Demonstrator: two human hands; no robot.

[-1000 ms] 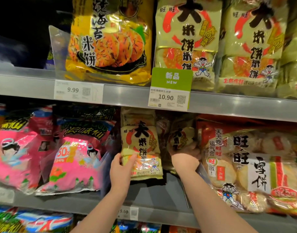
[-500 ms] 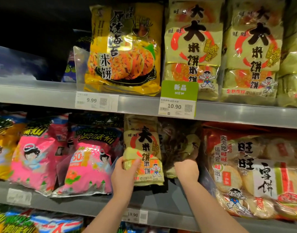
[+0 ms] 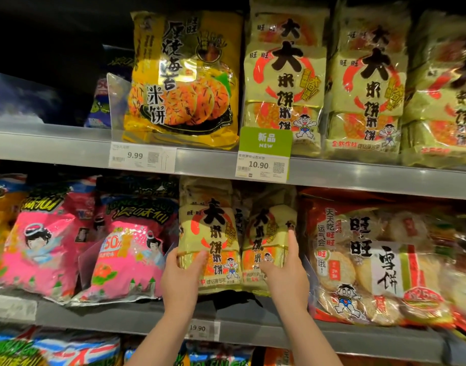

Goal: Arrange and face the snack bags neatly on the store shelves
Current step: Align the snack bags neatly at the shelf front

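On the middle shelf (image 3: 253, 313) stand two pale green rice cracker bags side by side. My left hand (image 3: 183, 276) grips the lower left edge of the left bag (image 3: 213, 233), thumb across its front. My right hand (image 3: 287, 273) holds the right bag (image 3: 266, 233), which stands upright and faces forward, with a finger up along its right edge and the thumb on its front. Both bags sit a little back from the shelf's front lip.
Pink snack bags (image 3: 126, 249) lean to the left of the pair and a big red rice cracker bag (image 3: 371, 260) stands to the right. The upper shelf (image 3: 68, 146) carries a yellow seaweed cracker bag (image 3: 184, 80) and more green bags (image 3: 284, 75). Price tags hang on the shelf lips.
My right hand has pulled the right green bag forward from the back and turned it upright, face out. The left hand keeps its grip on the left bag.
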